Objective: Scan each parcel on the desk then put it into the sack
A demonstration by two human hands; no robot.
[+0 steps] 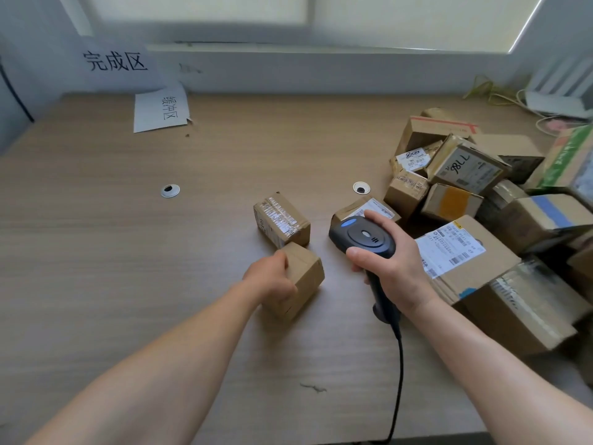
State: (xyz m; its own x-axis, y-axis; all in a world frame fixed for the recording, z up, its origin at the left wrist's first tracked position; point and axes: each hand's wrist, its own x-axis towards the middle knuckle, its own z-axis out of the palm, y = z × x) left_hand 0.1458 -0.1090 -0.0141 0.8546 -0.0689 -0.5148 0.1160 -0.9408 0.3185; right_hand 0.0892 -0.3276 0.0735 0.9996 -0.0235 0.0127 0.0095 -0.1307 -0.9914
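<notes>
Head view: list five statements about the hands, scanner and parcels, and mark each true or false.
1. The right hand grips the scanner. True.
2. The left hand holds a plain box. True.
3. The scanner is cordless. False: a black cord runs from its handle.
4. The parcels are heaped on the left. False: the pile is on the right of the desk.
5. The taped box sits on top of the pile. False: it stands apart from the pile, on the desk just beyond the plain box.
</notes>
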